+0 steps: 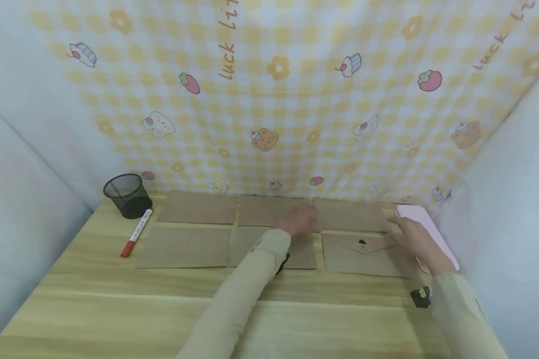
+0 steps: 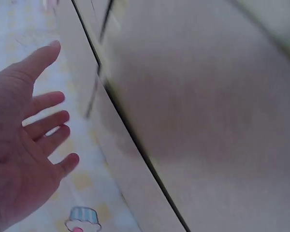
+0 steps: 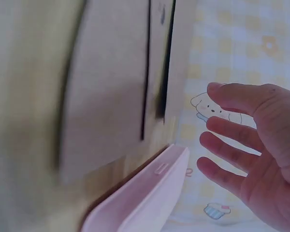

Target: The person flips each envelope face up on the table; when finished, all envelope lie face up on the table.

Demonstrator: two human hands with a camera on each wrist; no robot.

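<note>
Brown paper envelopes lie in two rows on the wooden table. The lower right envelope point(image 1: 355, 259) has its pointed flap up, printed with a small dark hat; the upper right envelope point(image 1: 350, 215) shows a plain face. My left hand point(image 1: 300, 221) is over the gap between the middle and right columns, blurred in the head view. In the left wrist view its fingers are spread and hold nothing. My right hand point(image 1: 415, 242) hovers by the right ends of the right-hand envelopes, beside a pink case point(image 1: 424, 227). The right wrist view shows its fingers loosely bent with nothing between them.
At the back left stands a black mesh pen cup point(image 1: 128, 197), and a white marker with a red cap point(image 1: 136, 233) lies in front of it. A small black object point(image 1: 420, 297) sits near the right forearm. A checked yellow curtain point(image 1: 269, 99) hangs behind the table.
</note>
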